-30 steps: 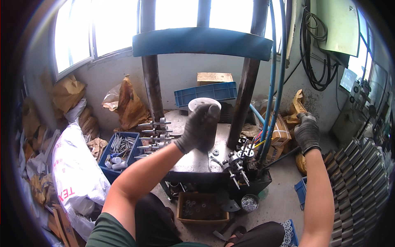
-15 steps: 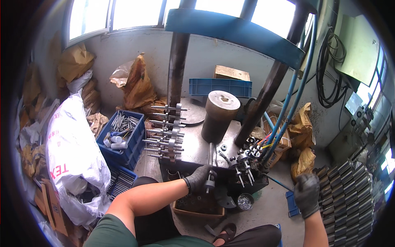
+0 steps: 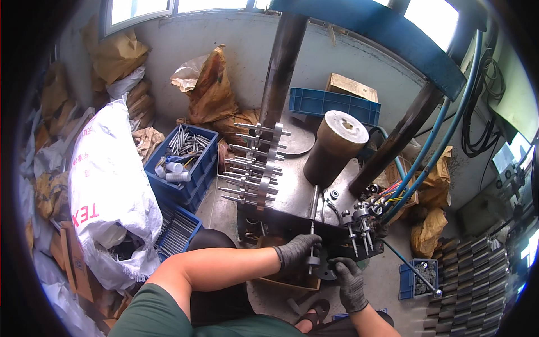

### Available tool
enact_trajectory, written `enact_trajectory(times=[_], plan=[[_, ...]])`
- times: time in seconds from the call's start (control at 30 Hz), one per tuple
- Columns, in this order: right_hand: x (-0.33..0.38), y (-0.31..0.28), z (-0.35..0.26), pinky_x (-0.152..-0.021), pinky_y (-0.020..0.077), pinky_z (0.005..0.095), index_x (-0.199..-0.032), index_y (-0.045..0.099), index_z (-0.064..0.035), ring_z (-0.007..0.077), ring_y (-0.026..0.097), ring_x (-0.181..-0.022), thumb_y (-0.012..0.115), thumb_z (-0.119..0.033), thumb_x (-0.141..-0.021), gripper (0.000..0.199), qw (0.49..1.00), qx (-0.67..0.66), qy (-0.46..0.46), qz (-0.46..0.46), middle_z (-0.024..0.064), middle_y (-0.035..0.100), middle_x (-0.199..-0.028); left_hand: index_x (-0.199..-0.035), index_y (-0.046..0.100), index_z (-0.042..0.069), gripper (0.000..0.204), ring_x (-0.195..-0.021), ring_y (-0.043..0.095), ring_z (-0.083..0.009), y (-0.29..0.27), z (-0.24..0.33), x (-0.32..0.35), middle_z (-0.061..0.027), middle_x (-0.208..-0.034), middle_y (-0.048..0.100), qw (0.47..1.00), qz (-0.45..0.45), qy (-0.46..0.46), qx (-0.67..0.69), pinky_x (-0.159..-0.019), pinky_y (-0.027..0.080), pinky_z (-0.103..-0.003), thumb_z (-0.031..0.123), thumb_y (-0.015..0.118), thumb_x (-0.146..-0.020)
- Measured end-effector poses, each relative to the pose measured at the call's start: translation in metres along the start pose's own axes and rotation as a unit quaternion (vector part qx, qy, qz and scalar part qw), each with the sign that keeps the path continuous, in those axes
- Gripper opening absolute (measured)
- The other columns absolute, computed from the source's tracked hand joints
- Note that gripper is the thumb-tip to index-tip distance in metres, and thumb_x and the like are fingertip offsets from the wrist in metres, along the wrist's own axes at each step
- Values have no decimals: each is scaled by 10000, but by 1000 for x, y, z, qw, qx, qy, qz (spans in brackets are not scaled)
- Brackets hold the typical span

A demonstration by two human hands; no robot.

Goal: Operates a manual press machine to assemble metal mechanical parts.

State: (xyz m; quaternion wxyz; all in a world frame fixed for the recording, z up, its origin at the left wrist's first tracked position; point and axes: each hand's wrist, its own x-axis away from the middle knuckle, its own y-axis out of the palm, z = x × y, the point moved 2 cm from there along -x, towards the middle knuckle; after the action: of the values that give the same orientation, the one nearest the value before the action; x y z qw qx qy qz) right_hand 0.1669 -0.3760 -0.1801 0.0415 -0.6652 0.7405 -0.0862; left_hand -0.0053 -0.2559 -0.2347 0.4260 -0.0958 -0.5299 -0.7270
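My left hand (image 3: 299, 251), in a dark glove, is closed around a steel shaft (image 3: 312, 229) with a round collar (image 3: 313, 260) near its lower end. The shaft stands nearly upright below a thick steel cylinder (image 3: 336, 149) of the press. Just right of the collar is my gloved right hand (image 3: 351, 285), its fingers loosely bent and apart, beside a dark curved plate (image 3: 327, 273). No object shows in it. A lever with a ball end (image 3: 438, 293) slants out at the right. Several collared shafts (image 3: 264, 168) lie in a row on the press table (image 3: 292, 199).
More collared shafts (image 3: 359, 224) lean at the table's right corner. Blue crates of metal rods (image 3: 188, 143) and a white sack (image 3: 106, 196) stand left. Stacked metal cylinders (image 3: 477, 269) and a blue bin of small parts (image 3: 418, 278) are right. Blue hoses (image 3: 443, 146) hang beside the press column.
My right hand has come off the lever's end and moved left, close to the shaft's collar. My left hand stays on the shaft. The whole view has shifted.
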Motion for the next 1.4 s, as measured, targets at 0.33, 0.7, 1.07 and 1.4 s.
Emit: enact_trajectory(times=[0.33,0.7,1.07,1.4], plan=[[-25,41,4,-1111,446,516,-1340,589,-107,303,606,-1208,671,-395,-868,559,808,-533,231,-98,103,644,-1248,-1380,577,22,476,-1150,626,-124,38,20,76,-59,-1211,697,889,-157,283,-323,-1028,518,-312,146,748,-953],[-44,34,2,-752,537,307,-1288,594,-140,158,667,-973,487,-498,-1035,451,724,-599,270,-207,33,660,-1152,-1295,642,6,402,-1112,661,-128,37,61,90,-73,-1161,720,891,-103,333,-290,-986,549,-318,120,778,-935],[-39,52,-26,-998,532,438,-1343,600,-94,254,640,-1135,568,-484,-1015,511,835,-489,247,-59,97,657,-1210,-1300,631,15,371,-1152,653,-170,38,55,87,-105,-1245,693,896,-114,326,-280,-1022,540,-340,178,728,-981],[-39,50,-34,-898,555,354,-1143,636,-105,141,624,-925,605,-286,-1000,233,810,-539,162,-163,4,632,-975,-1290,593,43,310,-1064,646,-134,20,51,98,-58,-1157,666,914,-66,325,-232,-962,539,-310,228,640,-1046]])
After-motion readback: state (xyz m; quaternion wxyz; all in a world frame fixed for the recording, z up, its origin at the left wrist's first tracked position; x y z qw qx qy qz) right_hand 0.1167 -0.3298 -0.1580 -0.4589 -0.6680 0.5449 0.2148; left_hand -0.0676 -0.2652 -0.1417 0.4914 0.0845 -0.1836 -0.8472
